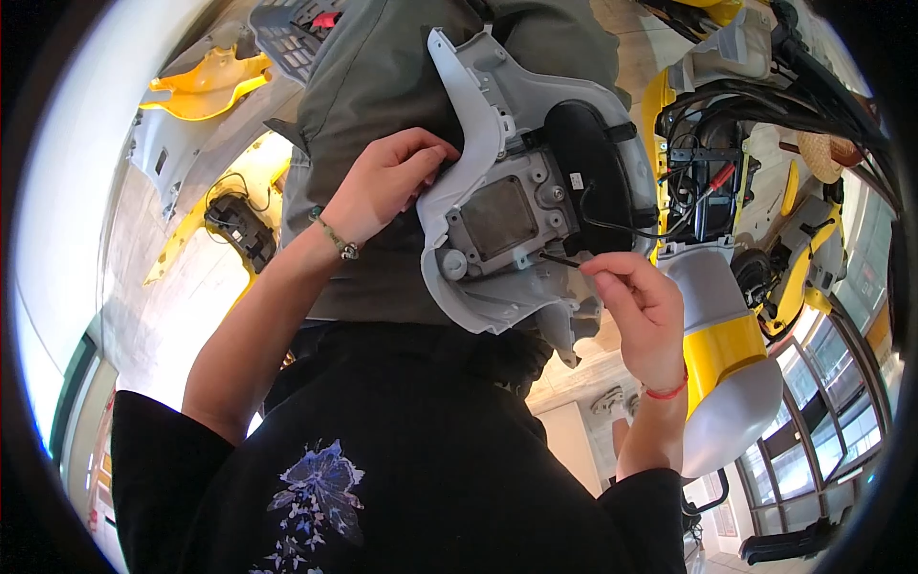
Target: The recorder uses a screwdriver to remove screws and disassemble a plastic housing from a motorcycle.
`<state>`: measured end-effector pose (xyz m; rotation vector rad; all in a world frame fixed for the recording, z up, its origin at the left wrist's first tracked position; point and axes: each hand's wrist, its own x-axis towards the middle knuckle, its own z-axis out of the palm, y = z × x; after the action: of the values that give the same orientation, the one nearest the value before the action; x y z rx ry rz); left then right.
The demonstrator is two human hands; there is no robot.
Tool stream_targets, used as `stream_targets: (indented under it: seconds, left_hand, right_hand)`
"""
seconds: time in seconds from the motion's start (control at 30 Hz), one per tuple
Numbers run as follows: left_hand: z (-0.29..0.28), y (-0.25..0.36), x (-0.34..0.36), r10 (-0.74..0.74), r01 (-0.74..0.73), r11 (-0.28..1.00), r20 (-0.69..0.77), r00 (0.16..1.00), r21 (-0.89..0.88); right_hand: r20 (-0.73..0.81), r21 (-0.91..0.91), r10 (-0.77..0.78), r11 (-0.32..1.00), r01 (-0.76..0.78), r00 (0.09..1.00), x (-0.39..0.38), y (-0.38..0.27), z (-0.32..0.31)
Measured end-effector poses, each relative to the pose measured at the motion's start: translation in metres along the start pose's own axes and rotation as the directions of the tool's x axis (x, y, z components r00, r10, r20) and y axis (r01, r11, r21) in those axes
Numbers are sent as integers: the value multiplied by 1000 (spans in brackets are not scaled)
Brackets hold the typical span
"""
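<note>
A grey plastic vehicle panel (526, 81) with a dark square display housing (500, 218) set into it rests on my lap. My left hand (392, 177) is closed on the panel's left edge, its fingertips partly hidden behind it. My right hand (639, 306) pinches a thin dark rod (562, 259), whose far tip meets the housing's lower right corner. Whether the rod is a screwdriver shaft or a hex key I cannot tell. Beside the housing, a black padded part (579, 158) with a cable (622, 230) running off to the right is fitted to the panel.
To the right stands a yellow and grey scooter body (717, 354) with exposed wiring and a red-handled tool (721, 177) on it. Yellow panels (208, 86) and a black unit (239, 227) lie on the floor at left. A grey basket (285, 43) is at upper left.
</note>
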<state>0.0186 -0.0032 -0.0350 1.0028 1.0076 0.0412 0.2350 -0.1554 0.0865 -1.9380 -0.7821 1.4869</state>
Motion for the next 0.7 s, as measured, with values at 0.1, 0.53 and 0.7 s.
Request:
stream_targets:
  seconds: [0.1, 0.53, 0.7]
  left_hand:
    - [1, 1, -1, 9, -9, 1000, -22, 1000, 6]
    - [-2, 1, -1, -22, 22, 1000, 19, 1000, -1]
    - [-1, 0, 0, -24, 23, 1000, 13, 1000, 2]
  right_hand:
    - [31, 12, 26, 1000, -27, 999, -1, 2, -5]
    - [233, -269, -183, 932, 244, 955, 2, -8, -14]
    - [218, -216, -97, 966, 145, 971, 2, -8, -15]
